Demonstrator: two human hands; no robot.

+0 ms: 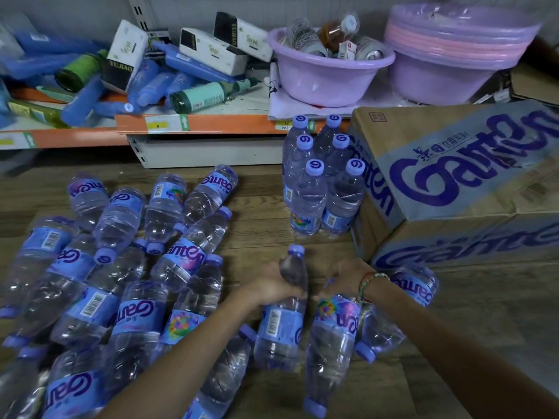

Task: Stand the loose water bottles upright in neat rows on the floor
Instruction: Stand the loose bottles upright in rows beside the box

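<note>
On the wooden floor [423, 388] near the Ganten carton [453, 182], the left hand [272, 287] wraps its fingers round a water bottle [286, 309], cap pointing away, and the right hand [344, 281] seems to grip another bottle [331, 343], though its fingers are partly hidden. Six upright bottles [322, 176] already stand in two rows by the carton; a big loose pile [121, 282] lies left. This looks like mid-pickup; next, each bottle needs tipping upright and setting down beside the front pair.

head view, close, facing down-forward over floor [453, 343], shelf [211, 124].

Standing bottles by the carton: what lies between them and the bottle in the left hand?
Bare wooden floor, seen in the head view, separates the standing bottles from the bottle gripped by the left hand.
</note>
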